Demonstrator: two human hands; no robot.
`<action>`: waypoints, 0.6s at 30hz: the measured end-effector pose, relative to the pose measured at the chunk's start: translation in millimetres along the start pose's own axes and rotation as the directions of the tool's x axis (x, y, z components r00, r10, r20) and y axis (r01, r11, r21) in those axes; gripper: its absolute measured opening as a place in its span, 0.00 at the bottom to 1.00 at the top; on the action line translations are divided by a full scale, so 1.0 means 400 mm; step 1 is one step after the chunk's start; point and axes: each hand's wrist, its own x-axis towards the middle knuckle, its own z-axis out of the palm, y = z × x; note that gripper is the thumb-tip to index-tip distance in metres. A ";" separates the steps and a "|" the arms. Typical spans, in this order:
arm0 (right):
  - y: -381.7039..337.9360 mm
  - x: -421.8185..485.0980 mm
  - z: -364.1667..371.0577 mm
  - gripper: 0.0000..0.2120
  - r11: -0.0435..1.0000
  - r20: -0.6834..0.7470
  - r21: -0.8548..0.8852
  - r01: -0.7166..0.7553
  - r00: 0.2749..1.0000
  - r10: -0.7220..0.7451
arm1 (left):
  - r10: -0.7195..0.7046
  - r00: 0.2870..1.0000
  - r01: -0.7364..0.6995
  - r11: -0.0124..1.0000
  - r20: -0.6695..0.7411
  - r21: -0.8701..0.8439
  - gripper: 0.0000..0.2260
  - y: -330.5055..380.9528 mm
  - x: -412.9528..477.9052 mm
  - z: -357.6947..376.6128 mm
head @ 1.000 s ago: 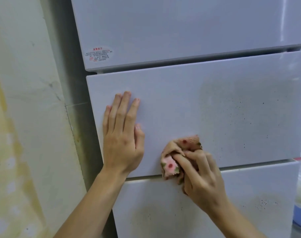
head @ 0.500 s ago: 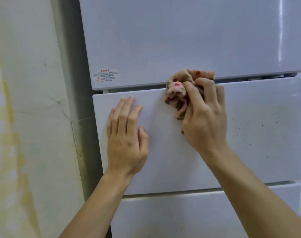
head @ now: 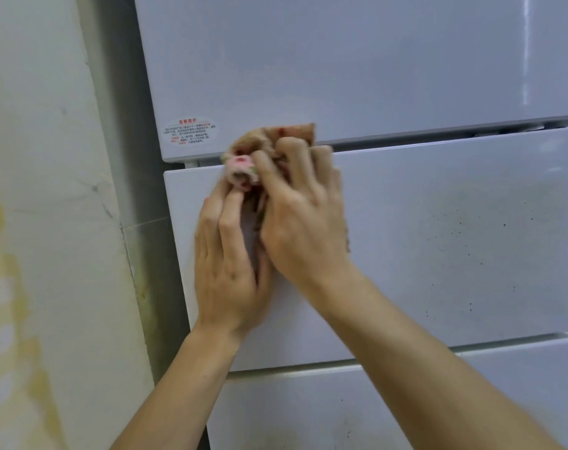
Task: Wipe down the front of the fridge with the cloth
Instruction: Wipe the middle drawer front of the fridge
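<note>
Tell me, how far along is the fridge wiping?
The middle panel looks clean on its left part. The right hand grips the cloth at its top edge; the left hand presses flat below. Left: dark specks on its right side and the lower panel.

Person, two limbs in view: bare left hand (head: 226,266), bare right hand (head: 304,229); both forearms (head: 422,362) unclothed to the frame's lower edge.

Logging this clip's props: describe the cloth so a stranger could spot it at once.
On the white fridge, find the seam below the top door, near its left edge. The cloth is bunched there in the right hand: tan with a pink flower, unlike the red-lettered sticker beside it.
</note>
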 end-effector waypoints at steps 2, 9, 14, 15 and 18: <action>-0.030 0.012 0.017 0.16 0.999 0.033 0.023 0.034 0.999 -0.035 | -0.049 0.998 0.047 0.998 -0.043 -0.031 0.29 0.001 -0.001 0.003; 0.041 0.019 -0.027 0.16 1.000 0.022 -0.009 -0.017 1.000 0.017 | 0.004 1.000 -0.005 0.997 0.014 0.083 0.28 0.012 0.006 0.009; 0.195 -0.007 -0.100 0.16 0.989 -0.036 -0.100 -0.105 0.994 0.102 | 0.047 0.997 -0.060 0.967 0.057 0.247 0.27 0.011 0.006 0.014; 0.218 -0.012 -0.112 0.16 0.985 -0.053 -0.109 -0.134 0.990 0.129 | 0.046 0.998 -0.058 0.965 0.053 0.257 0.27 0.013 0.007 0.017; 0.273 -0.023 -0.142 0.17 0.963 -0.101 -0.134 -0.233 0.970 0.221 | 0.026 0.999 -0.035 0.964 0.037 0.262 0.27 0.021 0.010 0.022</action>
